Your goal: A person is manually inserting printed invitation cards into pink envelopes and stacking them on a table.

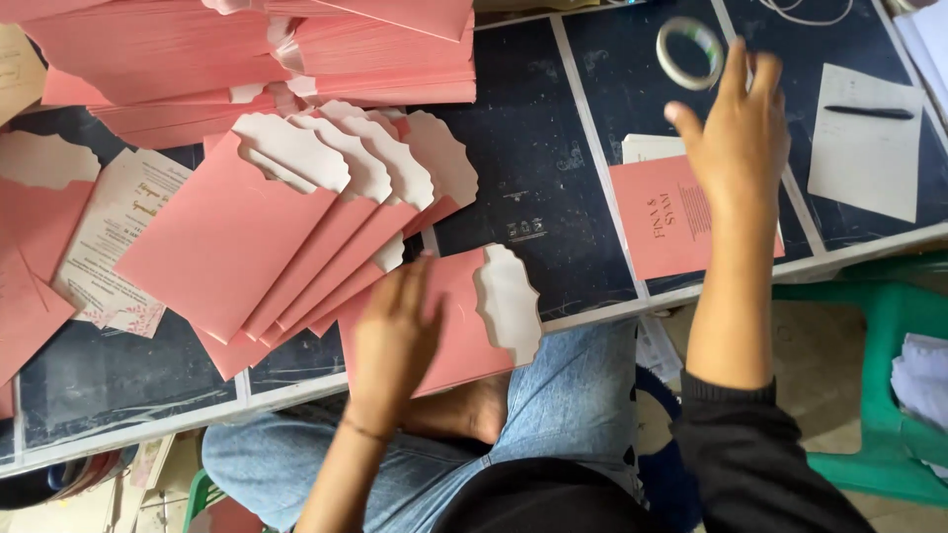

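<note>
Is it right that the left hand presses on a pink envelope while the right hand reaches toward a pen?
Not quite. In the head view the left hand presses on the pink envelope, but the right hand reaches toward the tape roll, not the pen.

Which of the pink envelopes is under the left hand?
The single pink envelope at the table's near edge, flap open to the right; the left hand lies flat on it. The fanned envelopes lie apart, upper left.

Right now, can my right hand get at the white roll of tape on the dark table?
Probably yes: the right hand is raised just beside the white roll of tape, open fingers almost touching it, nothing between them.
</note>
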